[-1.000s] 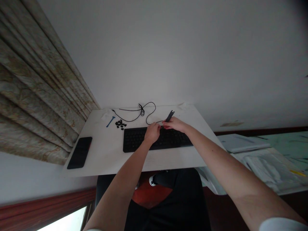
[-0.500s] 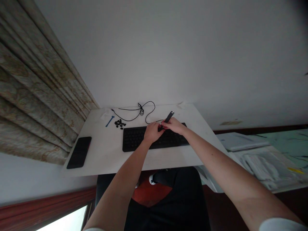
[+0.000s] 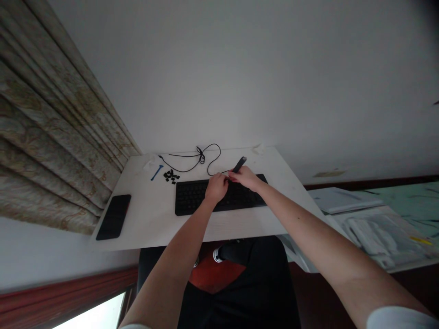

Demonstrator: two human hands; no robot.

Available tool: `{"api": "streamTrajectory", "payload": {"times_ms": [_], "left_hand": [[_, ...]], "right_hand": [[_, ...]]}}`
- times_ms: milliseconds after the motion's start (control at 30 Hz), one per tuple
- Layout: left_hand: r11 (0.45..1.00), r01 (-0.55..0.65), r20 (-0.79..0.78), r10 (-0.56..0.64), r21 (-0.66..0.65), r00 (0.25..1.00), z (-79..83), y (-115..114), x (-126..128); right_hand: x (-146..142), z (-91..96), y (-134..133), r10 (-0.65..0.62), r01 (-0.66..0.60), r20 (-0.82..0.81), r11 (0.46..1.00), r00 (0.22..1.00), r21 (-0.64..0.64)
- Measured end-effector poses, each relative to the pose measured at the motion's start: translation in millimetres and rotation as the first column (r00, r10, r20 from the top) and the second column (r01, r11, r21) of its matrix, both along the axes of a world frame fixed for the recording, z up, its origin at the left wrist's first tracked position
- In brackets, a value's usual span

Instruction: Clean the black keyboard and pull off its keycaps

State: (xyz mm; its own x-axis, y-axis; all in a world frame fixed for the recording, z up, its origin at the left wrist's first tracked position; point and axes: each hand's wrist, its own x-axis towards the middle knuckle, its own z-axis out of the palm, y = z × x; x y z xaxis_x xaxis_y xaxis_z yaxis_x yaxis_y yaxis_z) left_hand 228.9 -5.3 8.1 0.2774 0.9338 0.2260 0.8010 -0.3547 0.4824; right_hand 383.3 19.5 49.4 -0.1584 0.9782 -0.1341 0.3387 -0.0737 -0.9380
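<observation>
A black keyboard (image 3: 192,197) lies near the front of the white desk. My right hand (image 3: 246,177) is closed round a dark pen-shaped tool (image 3: 239,165), above the keyboard's upper edge. The tool slants, its pale end pointing up and away; its lower end is hidden by my fingers. My left hand (image 3: 216,188) rests over the middle of the keyboard with its fingers curled in, close to my right fingertips. What those fingers pinch, if anything, is too small to make out. Loose black keycaps (image 3: 170,175) lie in a small cluster left of the keyboard's far corner.
A blue stick-like tool (image 3: 157,172) lies left of the keycaps. The thin black cable (image 3: 201,157) loops behind the keyboard. A dark phone (image 3: 114,217) is at the desk's left edge. Crumpled white tissue (image 3: 151,162) sits at the back left. Curtains (image 3: 51,114) hang at left.
My hands have drawn slightly apart at the fingertips. The pen-shaped tool has shifted a little to the left and its lower end now shows less.
</observation>
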Motion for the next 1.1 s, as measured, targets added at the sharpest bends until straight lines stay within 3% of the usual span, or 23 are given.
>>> {"api": "streamTrajectory", "payload": {"times_ms": [67, 267, 567, 733, 967, 1100], "left_hand": [[1.000, 0.012, -0.012, -0.012, -0.006, 1.000, 1.0, 0.1, 0.3], [1.000, 0.014, -0.080, -0.016, -0.026, 0.997, 4.1, 0.4, 0.5], [1.000, 0.013, -0.102, -0.010, 0.024, 0.995, 0.0, -0.1, 1.9], [0.999, 0.019, -0.077, -0.017, 0.028, 0.997, -1.5, 0.9, 0.9], [1.000, -0.012, 0.108, 0.012, 0.000, 0.994, -4.0, 2.3, -1.3], [1.000, -0.023, 0.148, 0.024, -0.011, 0.989, -4.4, 1.2, -1.6]], "right_hand": [[1.9, -1.4, 1.1, -0.046, 0.041, -0.079, 0.997, 0.996, -0.065], [5.2, 1.4, 5.9, -0.072, 0.068, -0.035, 0.992, 0.997, -0.103], [13.1, -5.6, -2.9, -0.027, 0.021, -0.139, 0.999, 0.990, -0.039], [14.8, -6.6, 4.4, 0.056, -0.057, 0.034, 0.998, 0.998, 0.027], [6.0, -5.4, -2.4, -0.010, -0.008, 0.162, 0.994, 0.987, 0.110], [-1.6, 1.4, -4.4, 0.036, -0.074, 0.286, 0.989, 0.957, 0.126]]}}
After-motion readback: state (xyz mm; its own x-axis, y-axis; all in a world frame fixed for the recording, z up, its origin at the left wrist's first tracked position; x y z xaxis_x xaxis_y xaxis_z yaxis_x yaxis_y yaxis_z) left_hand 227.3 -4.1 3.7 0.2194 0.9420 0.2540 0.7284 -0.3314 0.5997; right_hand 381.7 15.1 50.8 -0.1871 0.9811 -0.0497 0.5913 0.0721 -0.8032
